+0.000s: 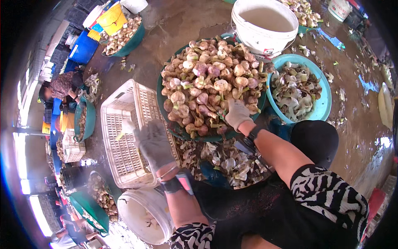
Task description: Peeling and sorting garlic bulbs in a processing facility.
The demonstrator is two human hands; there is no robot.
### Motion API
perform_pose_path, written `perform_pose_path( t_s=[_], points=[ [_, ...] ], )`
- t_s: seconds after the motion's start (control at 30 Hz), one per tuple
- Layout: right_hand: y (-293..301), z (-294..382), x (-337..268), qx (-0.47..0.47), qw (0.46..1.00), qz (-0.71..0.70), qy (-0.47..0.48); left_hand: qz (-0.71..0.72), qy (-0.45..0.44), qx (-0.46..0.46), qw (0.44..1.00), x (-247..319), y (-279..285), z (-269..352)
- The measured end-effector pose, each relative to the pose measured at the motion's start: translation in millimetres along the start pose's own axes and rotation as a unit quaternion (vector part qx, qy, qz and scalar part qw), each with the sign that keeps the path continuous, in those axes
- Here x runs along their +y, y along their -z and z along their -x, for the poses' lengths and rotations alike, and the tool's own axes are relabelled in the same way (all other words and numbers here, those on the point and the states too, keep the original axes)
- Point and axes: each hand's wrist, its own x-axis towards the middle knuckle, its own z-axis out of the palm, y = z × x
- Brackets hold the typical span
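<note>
My left hand [154, 144], in a grey glove, is over the near side of a white plastic crate [119, 165]. A blurred white garlic bulb [127, 127] with a short green stem is beside its fingers; whether they hold it I cannot tell. My right hand [238, 115], in a pale glove, is curled at the near right of a heap of garlic bulbs [202, 82]. A small dark and green tool [222, 115], mostly hidden, shows at its fingers. The heap fills a round green tub [160, 102], with cut stems and roots among the bulbs.
A turquoise basin [325, 93] of garlic skins stands right of the tub, below a white bucket [261, 40]. Loose skins [233, 162] cover the floor before me. Another white bucket [124, 205] lies tilted at lower left. A person [63, 85] bends over another tub at far left.
</note>
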Motion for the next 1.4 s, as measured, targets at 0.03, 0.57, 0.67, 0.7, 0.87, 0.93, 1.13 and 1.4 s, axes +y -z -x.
perform_pose_path(
  t_s=[0.03, 0.57, 0.67, 0.7, 0.87, 0.93, 1.13, 1.4],
  points=[
    [-5, -8, 1, 0.024, 0.999, -0.021, 0.024, -0.004, -0.001, -0.039, 0.999, -5, 0, -2],
    [40, 16, 75, 0.044, 0.998, 0.024, -0.038, -0.292, 0.154, -0.177, 0.927, -101, -2, 47],
    [32, 13, 84, -0.02, 0.999, -0.03, -0.026, -0.398, 0.116, -0.275, 0.867, -116, 11, 55],
    [30, 12, 85, -0.007, 0.996, -0.09, 0.018, -0.399, 0.113, -0.274, 0.868, -123, 14, 58],
    [26, 32, 67, -0.284, 0.686, -0.669, -0.034, -0.563, -0.076, -0.441, 0.695, -135, 20, 70],
    [29, 46, 54, -0.346, 0.528, -0.773, -0.066, -0.494, -0.017, -0.429, 0.756, -127, 20, 78],
    [39, 84, 33, -0.229, 0.717, -0.657, 0.042, -0.604, -0.112, -0.383, 0.69, -96, 18, 112],
    [14, 73, 43, -0.083, 0.809, -0.44, 0.38, -0.616, -0.089, -0.337, 0.706, -85, 29, 130]
  ],
)
